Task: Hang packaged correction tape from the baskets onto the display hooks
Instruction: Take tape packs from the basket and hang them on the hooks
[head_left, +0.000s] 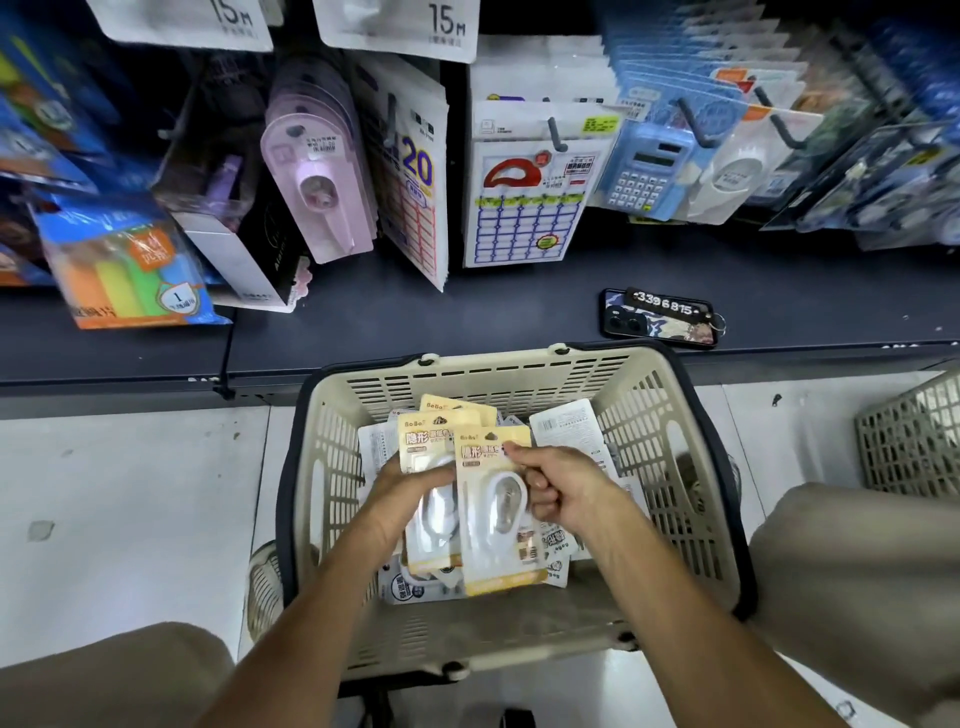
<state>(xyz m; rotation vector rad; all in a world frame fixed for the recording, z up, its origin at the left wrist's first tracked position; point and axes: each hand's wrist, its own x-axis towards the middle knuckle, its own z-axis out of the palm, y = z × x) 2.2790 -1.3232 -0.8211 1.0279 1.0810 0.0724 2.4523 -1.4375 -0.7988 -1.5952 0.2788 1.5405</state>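
Your right hand (558, 486) pinches one correction tape pack (496, 512); your left hand (410, 486) grips a stack of packs (428, 452) just beside it, basket (691, 410) underneath.

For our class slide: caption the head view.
Both hands, left and right, gather yellow correction-tape packs over a beige basket below stocked hooks.

"BoBo" heads the yellow correction tape pack (496, 506) my right hand (558, 491) pinches, and the pack (427, 441) in my left hand (410, 486). White hanging cards up top: "15M" (448, 23), again (228, 15). Label-sheet pack (415, 171): "20". Black key tag (666, 302) on the phone (657, 325): "3396815". Highlighter pack (130, 270): "1".
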